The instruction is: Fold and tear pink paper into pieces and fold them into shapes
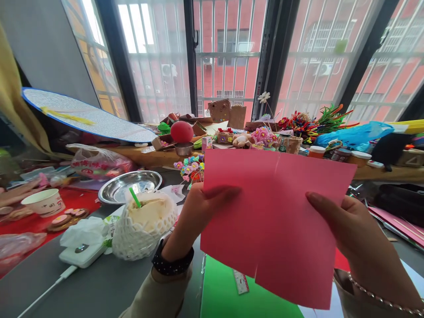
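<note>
A sheet of pink-red paper [271, 229] is held up in front of me, over the table. It has a short slit at its top edge and another at its bottom edge. My left hand [207, 201] pinches the sheet's left side, thumb on the near face and fingers hidden behind. On the right side my right hand [344, 221] grips it the same way. Below the paper lies a green sheet [221, 293], with a small patterned strip [240, 282] on it that looks like a ruler end. White paper [331, 304] shows at the lower right.
Left of my arm stand a coconut [145, 225] in white foam netting with a green straw, a steel plate [109, 198], a paper cup [44, 203] and a white charger [82, 254] with a cable. Craft flowers [263, 137] and a red balloon [181, 132] crowd the windowsill.
</note>
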`<state>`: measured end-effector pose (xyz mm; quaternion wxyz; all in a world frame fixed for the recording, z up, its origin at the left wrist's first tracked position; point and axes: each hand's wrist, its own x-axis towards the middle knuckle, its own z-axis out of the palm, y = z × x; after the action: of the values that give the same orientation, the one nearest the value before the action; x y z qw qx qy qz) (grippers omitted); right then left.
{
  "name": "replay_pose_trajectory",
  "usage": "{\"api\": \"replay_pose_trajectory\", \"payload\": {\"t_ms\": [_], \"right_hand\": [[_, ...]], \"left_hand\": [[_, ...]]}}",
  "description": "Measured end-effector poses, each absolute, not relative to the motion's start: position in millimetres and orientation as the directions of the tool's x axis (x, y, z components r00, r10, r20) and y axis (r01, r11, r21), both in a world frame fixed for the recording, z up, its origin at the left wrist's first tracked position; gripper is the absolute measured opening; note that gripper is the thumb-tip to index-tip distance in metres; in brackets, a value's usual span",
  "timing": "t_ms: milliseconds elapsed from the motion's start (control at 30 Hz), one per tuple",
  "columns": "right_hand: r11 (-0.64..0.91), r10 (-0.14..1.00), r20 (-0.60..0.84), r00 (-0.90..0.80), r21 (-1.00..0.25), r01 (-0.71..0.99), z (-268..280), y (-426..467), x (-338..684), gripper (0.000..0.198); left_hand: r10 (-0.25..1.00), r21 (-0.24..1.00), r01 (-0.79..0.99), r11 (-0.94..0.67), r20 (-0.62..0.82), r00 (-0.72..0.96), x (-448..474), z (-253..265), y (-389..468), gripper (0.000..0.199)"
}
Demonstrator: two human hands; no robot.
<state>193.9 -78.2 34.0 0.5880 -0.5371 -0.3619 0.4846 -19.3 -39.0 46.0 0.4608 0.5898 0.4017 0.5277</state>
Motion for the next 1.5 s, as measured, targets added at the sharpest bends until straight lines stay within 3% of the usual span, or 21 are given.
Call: {"api": "replay_pose_trajectory", "payload": {"t_ms": [233,500,767,967,1067,1500], "right_hand": [[0.073,0.957,-0.003,0.291,-0.965,-0.251,33,-74,195,0.016],[0.004,0.960,-0.091,0.267,-0.942,-0.335,37,-77,189,0.011],[0.034,0.969,-0.050,0.242,-0.943,-0.331,32,-73,192,0.010],[-0.001,0.973,-0.069,0.220,-0.956,-0.294,36,-77,194,0.018],[0.007,0.972,-0.066,0.226,-0.951,-0.310,37,-79,195,0.017],[0.007,0.956,-0.094,0.276,-0.939,-0.345,35,-75,194,0.016]], "left_hand": [[0.936,0.950,0.035,-0.311,0.299,0.188,-23,42,-33,0.019],[0.918,0.913,0.096,-0.396,0.397,0.012,-15,39,-37,0.016],[0.905,0.903,0.062,-0.426,0.426,0.013,-13,40,-39,0.014],[0.923,0.930,0.010,-0.367,0.363,0.129,-16,42,-41,0.012],[0.925,0.931,-0.008,-0.366,0.365,0.110,-16,42,-41,0.011],[0.846,0.834,0.143,-0.532,0.527,0.076,-14,35,-40,0.014]]}}
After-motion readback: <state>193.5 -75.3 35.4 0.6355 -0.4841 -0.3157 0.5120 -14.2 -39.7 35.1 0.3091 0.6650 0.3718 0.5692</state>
